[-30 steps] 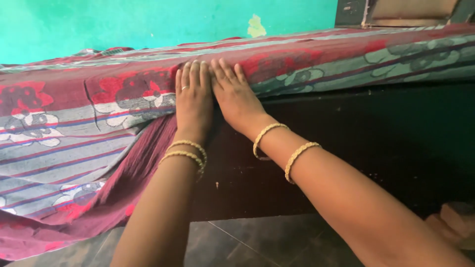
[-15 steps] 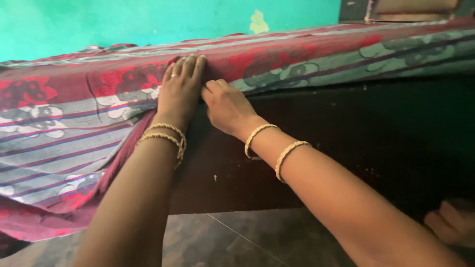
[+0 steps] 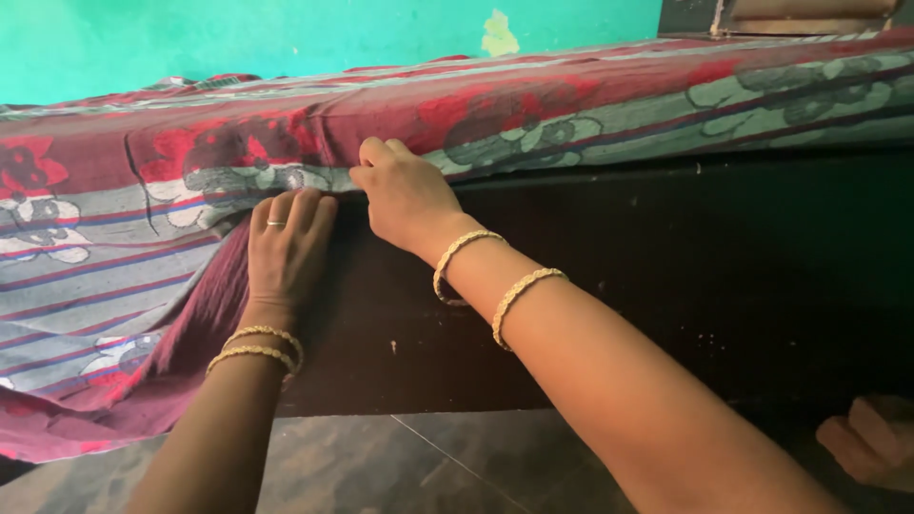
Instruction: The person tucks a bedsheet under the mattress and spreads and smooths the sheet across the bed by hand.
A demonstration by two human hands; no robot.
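A maroon and grey bedsheet (image 3: 114,266) with red flowers and stripes covers a mattress and hangs loose at the left. My left hand (image 3: 286,249), with a ring and two gold bangles, lies flat with its fingers together against the sheet's hanging edge. To its right, my right hand (image 3: 405,195), also with two bangles, curls its fingers onto the sheet's lower edge where it meets the dark bed frame (image 3: 666,286).
A turquoise wall (image 3: 286,38) stands behind the bed. Grey floor tiles (image 3: 400,466) lie below the frame. A foot (image 3: 871,443) shows at the lower right corner. A dark window frame (image 3: 800,14) sits at the top right.
Both hands have come down from the top of the mattress edge. The left hand slid lower onto the hanging sheet, and the right hand's fingers have curled at the sheet's edge.
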